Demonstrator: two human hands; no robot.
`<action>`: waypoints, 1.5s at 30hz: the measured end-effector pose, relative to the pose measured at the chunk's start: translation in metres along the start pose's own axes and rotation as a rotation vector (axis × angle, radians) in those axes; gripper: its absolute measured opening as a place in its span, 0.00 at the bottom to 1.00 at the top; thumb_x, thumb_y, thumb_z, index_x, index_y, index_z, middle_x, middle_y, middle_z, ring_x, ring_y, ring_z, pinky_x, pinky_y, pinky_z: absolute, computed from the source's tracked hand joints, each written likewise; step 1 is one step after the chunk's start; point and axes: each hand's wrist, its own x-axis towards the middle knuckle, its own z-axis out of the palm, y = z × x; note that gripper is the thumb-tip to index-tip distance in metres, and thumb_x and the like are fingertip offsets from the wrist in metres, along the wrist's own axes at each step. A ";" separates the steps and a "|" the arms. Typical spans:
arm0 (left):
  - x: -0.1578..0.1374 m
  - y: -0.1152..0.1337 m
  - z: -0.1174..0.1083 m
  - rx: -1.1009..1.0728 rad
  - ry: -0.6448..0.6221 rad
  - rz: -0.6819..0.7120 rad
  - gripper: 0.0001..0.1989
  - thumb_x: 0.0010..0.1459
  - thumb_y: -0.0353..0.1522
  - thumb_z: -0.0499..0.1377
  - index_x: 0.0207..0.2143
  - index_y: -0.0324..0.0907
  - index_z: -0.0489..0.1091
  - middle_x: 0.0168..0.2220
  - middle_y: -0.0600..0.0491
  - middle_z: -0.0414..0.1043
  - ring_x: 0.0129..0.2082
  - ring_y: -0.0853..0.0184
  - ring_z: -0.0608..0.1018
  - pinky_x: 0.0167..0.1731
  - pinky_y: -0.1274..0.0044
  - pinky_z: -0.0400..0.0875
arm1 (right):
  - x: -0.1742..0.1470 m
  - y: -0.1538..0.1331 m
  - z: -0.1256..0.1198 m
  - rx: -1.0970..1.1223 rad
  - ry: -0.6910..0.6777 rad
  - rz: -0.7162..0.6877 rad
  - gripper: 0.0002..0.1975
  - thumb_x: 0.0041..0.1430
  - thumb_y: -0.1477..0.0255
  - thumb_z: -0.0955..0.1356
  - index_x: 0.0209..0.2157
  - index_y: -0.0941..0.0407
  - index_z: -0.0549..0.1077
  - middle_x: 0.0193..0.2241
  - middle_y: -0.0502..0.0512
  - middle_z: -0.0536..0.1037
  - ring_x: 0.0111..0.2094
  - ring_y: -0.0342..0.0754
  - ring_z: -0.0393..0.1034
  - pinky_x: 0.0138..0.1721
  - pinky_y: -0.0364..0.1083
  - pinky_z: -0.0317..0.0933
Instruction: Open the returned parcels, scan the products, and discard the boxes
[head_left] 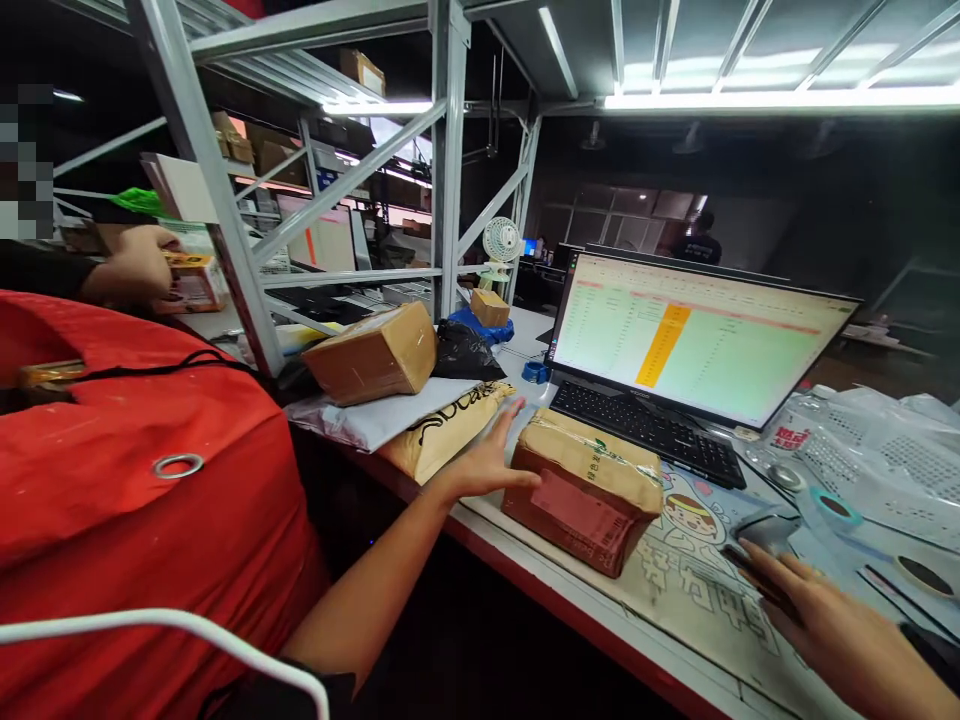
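A taped brown cardboard box (585, 480) lies on the desk in front of me, with a label on its near side. My left hand (487, 462) is at the box's left end, fingers spread and thumb by the near left corner; I cannot tell whether it presses on the box. Over the right part of the printed desk mat (694, 590), my right hand (799, 590) is closed around a slim dark object (761, 582) whose kind I cannot make out. Just beyond that hand is a dark computer mouse (766, 528).
A monitor (690, 330) and black keyboard (645, 430) stand behind the box. Another carton (375, 355) rests on mailing bags (450, 430) at left, beside metal shelving (448, 150). A red sack (150, 480) and another person's hand (139, 262) are further left. Tape rolls (836, 507) lie right.
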 end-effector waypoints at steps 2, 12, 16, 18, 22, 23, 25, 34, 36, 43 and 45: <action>-0.005 0.036 0.003 0.263 0.120 0.213 0.54 0.57 0.57 0.70 0.75 0.46 0.51 0.76 0.41 0.48 0.77 0.49 0.52 0.76 0.57 0.46 | 0.007 -0.009 0.033 0.062 -0.078 0.008 0.32 0.64 0.54 0.61 0.63 0.52 0.77 0.52 0.66 0.81 0.44 0.64 0.82 0.43 0.59 0.78; 0.004 0.025 0.094 0.738 0.353 0.452 0.26 0.71 0.53 0.58 0.57 0.44 0.74 0.55 0.49 0.78 0.55 0.60 0.76 0.57 0.64 0.61 | 0.099 -0.062 0.010 0.453 0.024 -0.065 0.32 0.62 0.44 0.64 0.51 0.52 0.83 0.47 0.62 0.84 0.41 0.61 0.81 0.40 0.56 0.78; 0.007 0.020 0.093 0.742 0.391 0.492 0.25 0.70 0.55 0.58 0.51 0.44 0.77 0.48 0.51 0.81 0.49 0.62 0.77 0.55 0.65 0.59 | 0.137 -0.114 -0.029 0.460 0.095 -0.192 0.31 0.64 0.42 0.64 0.54 0.49 0.81 0.51 0.59 0.82 0.47 0.60 0.79 0.42 0.54 0.76; 0.009 0.020 0.092 0.750 0.399 0.511 0.26 0.70 0.55 0.57 0.50 0.44 0.78 0.45 0.52 0.82 0.47 0.62 0.78 0.54 0.65 0.58 | 0.154 -0.136 -0.030 0.355 0.071 -0.292 0.30 0.64 0.43 0.64 0.51 0.50 0.83 0.48 0.61 0.81 0.48 0.62 0.78 0.47 0.57 0.74; 0.013 0.019 0.091 0.766 0.385 0.503 0.23 0.72 0.53 0.56 0.47 0.45 0.79 0.41 0.53 0.81 0.44 0.63 0.78 0.54 0.65 0.56 | 0.167 -0.160 -0.026 0.049 0.010 -0.375 0.25 0.70 0.49 0.62 0.46 0.50 0.83 0.43 0.61 0.80 0.43 0.59 0.78 0.43 0.56 0.71; 0.013 0.019 0.091 0.763 0.388 0.503 0.23 0.72 0.53 0.56 0.46 0.45 0.79 0.41 0.53 0.81 0.44 0.64 0.78 0.54 0.65 0.56 | 0.166 -0.164 -0.028 -0.030 -0.009 -0.392 0.24 0.72 0.52 0.61 0.45 0.50 0.83 0.42 0.61 0.80 0.42 0.58 0.78 0.41 0.54 0.71; 0.013 0.019 0.091 0.757 0.390 0.504 0.24 0.72 0.53 0.56 0.46 0.44 0.79 0.41 0.52 0.81 0.45 0.63 0.78 0.54 0.65 0.56 | 0.161 -0.169 -0.035 -0.178 -0.046 -0.417 0.21 0.74 0.58 0.60 0.43 0.51 0.81 0.39 0.60 0.80 0.40 0.58 0.79 0.36 0.52 0.68; -0.005 0.040 0.089 0.798 0.276 0.417 0.25 0.71 0.54 0.58 0.50 0.43 0.79 0.45 0.50 0.81 0.48 0.60 0.78 0.54 0.64 0.60 | 0.218 -0.167 -0.029 -0.087 -0.149 -0.052 0.28 0.77 0.57 0.54 0.44 0.56 0.79 0.43 0.66 0.83 0.42 0.63 0.80 0.38 0.52 0.64; 0.001 0.057 0.076 0.806 0.164 0.390 0.25 0.72 0.53 0.56 0.49 0.42 0.79 0.45 0.49 0.80 0.49 0.59 0.78 0.53 0.64 0.62 | 0.235 -0.162 -0.018 0.132 -0.298 -0.041 0.28 0.75 0.58 0.57 0.38 0.58 0.82 0.42 0.66 0.84 0.43 0.61 0.79 0.42 0.51 0.66; 0.055 0.100 0.037 0.828 -0.191 0.156 0.33 0.60 0.60 0.64 0.47 0.40 0.78 0.49 0.44 0.77 0.54 0.51 0.76 0.53 0.65 0.69 | 0.235 -0.160 -0.017 0.385 -0.396 -0.040 0.31 0.72 0.55 0.59 0.29 0.61 0.82 0.32 0.64 0.83 0.33 0.55 0.75 0.35 0.49 0.63; 0.058 0.100 0.037 0.843 -0.209 0.183 0.32 0.59 0.59 0.66 0.42 0.38 0.76 0.46 0.44 0.77 0.52 0.52 0.76 0.50 0.67 0.69 | 0.232 -0.162 -0.022 0.384 -0.381 -0.020 0.30 0.72 0.55 0.61 0.28 0.62 0.82 0.31 0.64 0.83 0.32 0.53 0.73 0.34 0.48 0.61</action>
